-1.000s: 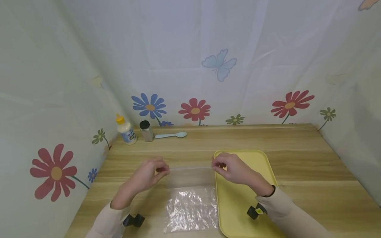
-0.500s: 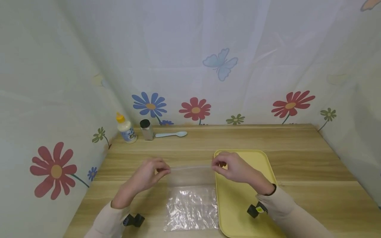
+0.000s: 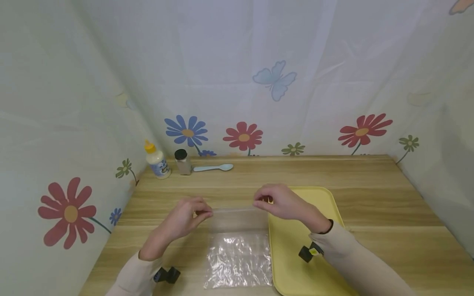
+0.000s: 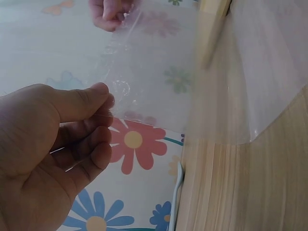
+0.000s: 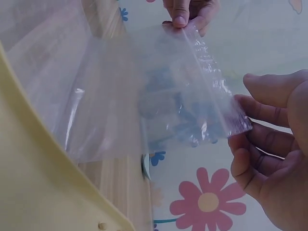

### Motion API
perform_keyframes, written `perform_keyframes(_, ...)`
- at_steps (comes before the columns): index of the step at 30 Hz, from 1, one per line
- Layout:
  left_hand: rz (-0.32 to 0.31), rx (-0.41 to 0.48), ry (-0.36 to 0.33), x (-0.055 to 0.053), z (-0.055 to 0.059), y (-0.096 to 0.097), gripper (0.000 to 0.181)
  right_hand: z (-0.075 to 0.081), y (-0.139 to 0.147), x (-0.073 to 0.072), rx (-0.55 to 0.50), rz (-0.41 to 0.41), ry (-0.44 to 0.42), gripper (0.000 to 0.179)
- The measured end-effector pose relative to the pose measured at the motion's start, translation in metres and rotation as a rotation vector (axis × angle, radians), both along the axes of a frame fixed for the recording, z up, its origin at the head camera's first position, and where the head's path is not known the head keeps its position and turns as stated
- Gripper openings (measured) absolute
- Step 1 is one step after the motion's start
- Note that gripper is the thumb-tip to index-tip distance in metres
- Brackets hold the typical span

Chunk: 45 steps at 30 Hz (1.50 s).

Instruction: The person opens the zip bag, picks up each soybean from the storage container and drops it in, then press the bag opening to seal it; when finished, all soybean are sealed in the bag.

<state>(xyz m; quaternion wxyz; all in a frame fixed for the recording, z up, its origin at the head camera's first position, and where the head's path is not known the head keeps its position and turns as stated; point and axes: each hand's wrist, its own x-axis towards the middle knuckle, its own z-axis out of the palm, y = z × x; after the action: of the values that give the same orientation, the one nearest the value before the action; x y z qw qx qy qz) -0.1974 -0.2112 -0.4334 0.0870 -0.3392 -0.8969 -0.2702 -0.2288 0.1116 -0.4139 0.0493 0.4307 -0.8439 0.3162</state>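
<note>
A clear zip-lock bag hangs toward the table, its crinkled lower part near the tabletop and its zip strip at the top. My left hand pinches the top left corner between thumb and forefinger; the left wrist view shows this left hand close up. At the other end of the zip is my right hand. In the right wrist view, the bag's corner lies against the bent fingers of this right hand, and the thumb stands apart from them.
A yellow tray lies under my right forearm, beside the bag. Along the back left stand a yellow-capped bottle and a black-lidded jar, with a pale blue spoon next to them. A flowered curtain borders the table.
My right hand has shifted left along the bag's top edge, and its forearm with it. My left hand keeps its grip almost in place.
</note>
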Motion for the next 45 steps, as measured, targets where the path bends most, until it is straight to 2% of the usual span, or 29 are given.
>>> perform_keyframes(5,-0.01,0.004,0.011,-0.002,0.001,0.001,0.006,0.008,-0.01,-0.004,0.015,0.028,-0.019,0.015)
perform_keyframes(17,0.0,0.018,-0.006,-0.002,-0.001,-0.002,0.005,0.01,-0.029,-0.014,0.069,0.079,-0.076,0.013)
perform_keyframes(24,-0.011,0.019,0.006,-0.002,0.0,-0.002,0.006,0.009,-0.032,-0.013,0.1,0.091,-0.136,0.011)
perform_keyframes(32,-0.005,-0.005,0.011,0.001,-0.001,-0.001,0.005,0.003,-0.035,-0.014,0.107,0.104,-0.148,0.012)
perform_keyframes(39,-0.014,0.01,-0.006,0.001,-0.002,-0.001,0.007,0.001,-0.038,-0.015,0.137,0.111,-0.172,0.013)
perform_keyframes(45,-0.016,0.004,0.024,-0.001,-0.001,0.0,0.006,0.003,-0.041,-0.017,0.167,0.101,-0.172,0.014)
